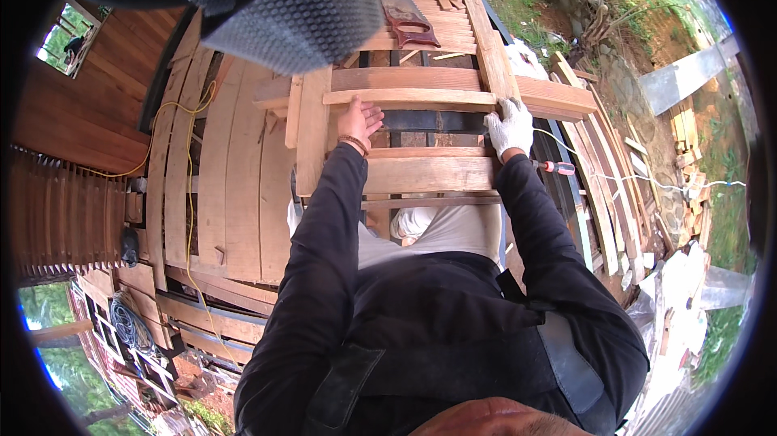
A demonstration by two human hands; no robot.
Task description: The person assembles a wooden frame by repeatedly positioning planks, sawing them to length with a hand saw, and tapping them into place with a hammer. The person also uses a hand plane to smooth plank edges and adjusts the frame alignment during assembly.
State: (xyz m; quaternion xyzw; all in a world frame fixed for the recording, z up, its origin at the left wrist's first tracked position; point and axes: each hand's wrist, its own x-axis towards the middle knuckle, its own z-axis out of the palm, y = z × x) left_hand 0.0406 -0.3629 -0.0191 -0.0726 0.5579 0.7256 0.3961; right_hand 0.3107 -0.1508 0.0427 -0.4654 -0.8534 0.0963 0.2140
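My left hand (360, 122) is bare, with a band at the wrist. Its fingers stretch out to the right, and its thumb touches the near edge of a narrow wooden slat (409, 97). In a white knitted glove, my right hand (510, 128) closes at the near end of a long wooden board (490, 47), beside the slat's right end; its fingertips are partly hidden. A wide upright plank (314, 128) stands left of my left hand. Nearer my lap lies a thick crosspiece (429, 175). Just right of my right wrist is a screwdriver (558, 167) with a red handle.
A handsaw (405, 19) with a red-brown handle lies on stacked slats ahead. Wide planks (243, 169) cover the left side, crossed by a yellow cord (191, 185). At right, a white cable (647, 183) passes over loose timber. A dark textured object (295, 15) blocks the upper view.
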